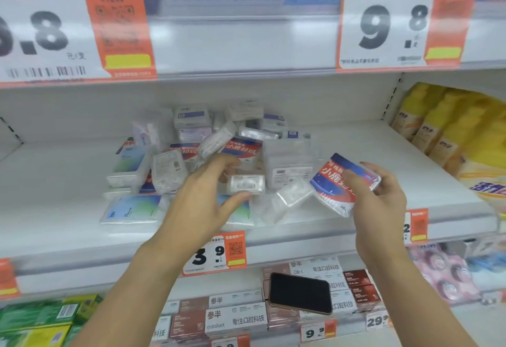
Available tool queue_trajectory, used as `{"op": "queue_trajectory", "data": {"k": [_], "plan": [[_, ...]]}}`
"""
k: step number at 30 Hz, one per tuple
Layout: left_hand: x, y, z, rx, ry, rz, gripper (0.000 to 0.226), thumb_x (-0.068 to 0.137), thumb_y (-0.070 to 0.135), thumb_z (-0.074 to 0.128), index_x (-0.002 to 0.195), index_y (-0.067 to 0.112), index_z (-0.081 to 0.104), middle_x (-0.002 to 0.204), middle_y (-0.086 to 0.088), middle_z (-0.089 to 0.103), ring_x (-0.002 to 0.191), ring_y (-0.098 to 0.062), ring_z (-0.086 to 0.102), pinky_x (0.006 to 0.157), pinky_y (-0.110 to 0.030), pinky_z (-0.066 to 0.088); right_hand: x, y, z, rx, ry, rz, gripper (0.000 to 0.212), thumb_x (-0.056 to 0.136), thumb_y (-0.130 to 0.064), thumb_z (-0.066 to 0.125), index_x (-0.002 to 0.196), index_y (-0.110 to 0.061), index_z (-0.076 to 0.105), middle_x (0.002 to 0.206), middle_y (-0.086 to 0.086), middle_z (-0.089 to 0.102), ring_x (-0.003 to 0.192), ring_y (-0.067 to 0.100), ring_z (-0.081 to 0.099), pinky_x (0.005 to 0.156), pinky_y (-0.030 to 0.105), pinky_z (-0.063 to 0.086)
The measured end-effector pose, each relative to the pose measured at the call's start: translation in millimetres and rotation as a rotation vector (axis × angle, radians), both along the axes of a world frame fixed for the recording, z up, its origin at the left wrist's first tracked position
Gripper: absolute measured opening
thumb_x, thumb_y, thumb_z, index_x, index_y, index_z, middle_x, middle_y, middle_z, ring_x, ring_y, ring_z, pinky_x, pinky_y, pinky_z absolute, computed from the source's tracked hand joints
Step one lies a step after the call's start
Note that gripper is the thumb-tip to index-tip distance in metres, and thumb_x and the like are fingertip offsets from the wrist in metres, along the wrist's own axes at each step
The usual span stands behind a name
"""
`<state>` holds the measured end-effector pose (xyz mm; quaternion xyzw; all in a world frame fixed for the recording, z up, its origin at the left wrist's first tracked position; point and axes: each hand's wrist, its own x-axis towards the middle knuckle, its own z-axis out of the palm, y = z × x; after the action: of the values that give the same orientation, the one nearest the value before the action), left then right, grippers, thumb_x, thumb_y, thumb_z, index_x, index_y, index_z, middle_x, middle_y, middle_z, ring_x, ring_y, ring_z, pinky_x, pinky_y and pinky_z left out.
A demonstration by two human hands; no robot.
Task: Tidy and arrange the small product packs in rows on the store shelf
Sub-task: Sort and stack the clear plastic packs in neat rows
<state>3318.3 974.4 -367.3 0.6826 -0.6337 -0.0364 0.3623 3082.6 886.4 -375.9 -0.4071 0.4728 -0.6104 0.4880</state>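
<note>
Packs [208,160] sit jumbled mid-shelf [383,160], so the left hand [208,196] pinches a clear case [246,184] out while the right hand [380,196] grips a red-and-blue pack [342,182] clear, likely for sorting.

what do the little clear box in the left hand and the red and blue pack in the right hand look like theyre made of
The little clear box, pinched by the left hand, looks like hard transparent plastic: see-through, holding a boxy shape, with bright glints. The red and blue pack, held by the right hand, looks like a glossy printed plastic film pouch, shiny and creased; blur leaves this uncertain.
</note>
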Motion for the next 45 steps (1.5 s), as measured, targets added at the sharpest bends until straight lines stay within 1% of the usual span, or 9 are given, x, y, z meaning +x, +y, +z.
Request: {"op": "queue_trajectory", "data": {"k": [5, 9, 14, 18, 22, 27, 33, 40, 45], "plan": [[-24.5, 6.3, 12.2, -0.048, -0.056, -0.090, 0.054, 0.079, 0.034, 0.057, 0.132, 0.029, 0.049, 0.134, 0.010, 0.044, 0.126, -0.011, 0.043, 0.106, -0.033, 0.037, -6.8, -2.3, 1.2, 0.058, 0.013, 0.138, 0.041, 0.080, 0.008, 0.062, 0.107, -0.023, 0.068, 0.101, 0.009, 0.074, 0.091, 0.028, 0.072, 0.077, 0.036, 0.055], [-67.7, 4.6, 18.3, 0.011, -0.215, -0.229, 0.062, 0.082, 0.061, 0.054, 0.138, 0.036, 0.042, 0.146, 0.007, 0.034, 0.136, -0.011, 0.031, 0.112, -0.031, 0.027, -13.7, -3.0, 2.0, 0.017, 0.040, 0.132, 0.045, 0.076, -0.004, 0.074, 0.111, -0.031, 0.067, 0.107, 0.007, 0.073, 0.097, 0.028, 0.073, 0.081, 0.041, 0.057], [-77.2, -10.6, -5.1, 0.108, -0.418, -0.214, 0.037, 0.081, 0.046, 0.058, 0.115, 0.035, 0.060, 0.112, 0.015, 0.061, 0.107, -0.013, 0.054, 0.098, -0.029, 0.026, -41.1, -11.9, 8.5, -0.029, 0.048, -0.050, 0.048, 0.083, -0.013, 0.078, 0.121, -0.025, 0.050, 0.108, 0.001, 0.066, 0.076, 0.005, 0.072, 0.060, 0.020, 0.054], [-81.3, -15.7, -1.8, 0.127, -0.408, -0.130, 0.041, 0.076, 0.040, 0.050, 0.112, 0.026, 0.064, 0.109, 0.011, 0.063, 0.109, -0.015, 0.052, 0.102, -0.029, 0.028, -74.3, -27.4, 7.5, -0.131, 0.372, -0.153, 0.033, 0.088, -0.027, 0.071, 0.116, -0.038, 0.058, 0.104, -0.012, 0.066, 0.075, 0.013, 0.071, 0.074, 0.036, 0.056], [-90.3, -36.7, 9.2, 0.007, -0.304, 0.005, 0.040, 0.081, 0.046, 0.050, 0.095, 0.016, 0.071, 0.100, 0.001, 0.064, 0.098, -0.021, 0.056, 0.088, -0.037, 0.047, -108.4, -60.0, 1.1, -0.139, 0.623, -0.139, 0.038, 0.093, -0.030, 0.063, 0.131, -0.025, 0.064, 0.124, -0.001, 0.068, 0.112, 0.018, 0.065, 0.094, 0.026, 0.046], [-85.7, -73.3, 12.1, 0.091, -0.358, 0.115, 0.069, 0.077, 0.053, 0.064, 0.136, 0.020, 0.050, 0.138, -0.012, 0.044, 0.124, -0.036, 0.041, 0.102, -0.049, 0.039, -132.6, -78.6, -5.0, -0.093, 0.964, -0.270, 0.047, 0.085, -0.032, 0.069, 0.128, -0.016, 0.063, 0.131, 0.020, 0.053, 0.125, 0.037, 0.048, 0.102, 0.040, 0.039], [-69.2, -90.8, 9.8, 0.097, -0.242, 0.081, 0.055, 0.079, 0.022, 0.076, 0.131, 0.020, 0.057, 0.136, -0.008, 0.055, 0.121, -0.033, 0.048, 0.102, -0.036, 0.035, -134.0, -71.5, -12.8, 0.025, 1.135, -0.004, 0.015, 0.081, -0.040, 0.069, 0.090, -0.031, 0.077, 0.109, -0.001, 0.072, 0.110, 0.029, 0.062, 0.100, 0.050, 0.046], [-74.5, -68.4, 27.7, -0.055, 0.058, 0.052, 0.049, 0.080, 0.020, 0.077, 0.127, 0.029, 0.063, 0.139, 0.001, 0.056, 0.127, -0.015, 0.052, 0.100, -0.012, 0.030, -117.6, -55.8, 2.5, -0.095, 1.075, -0.064, 0.014, 0.086, -0.018, 0.069, 0.081, -0.012, 0.080, 0.088, 0.006, 0.075, 0.078, 0.021, 0.061, 0.070, 0.024, 0.039], [-77.8, -38.6, 47.8, -0.195, 0.458, -0.040, 0.041, 0.080, 0.021, 0.077, 0.118, 0.031, 0.065, 0.115, 0.019, 0.067, 0.095, 0.012, 0.063, 0.083, -0.010, 0.049, -56.9, -6.7, 34.0, -0.393, 0.551, 0.018, 0.024, 0.086, -0.027, 0.072, 0.110, -0.026, 0.069, 0.111, -0.009, 0.069, 0.098, 0.002, 0.065, 0.082, 0.008, 0.046]]}}
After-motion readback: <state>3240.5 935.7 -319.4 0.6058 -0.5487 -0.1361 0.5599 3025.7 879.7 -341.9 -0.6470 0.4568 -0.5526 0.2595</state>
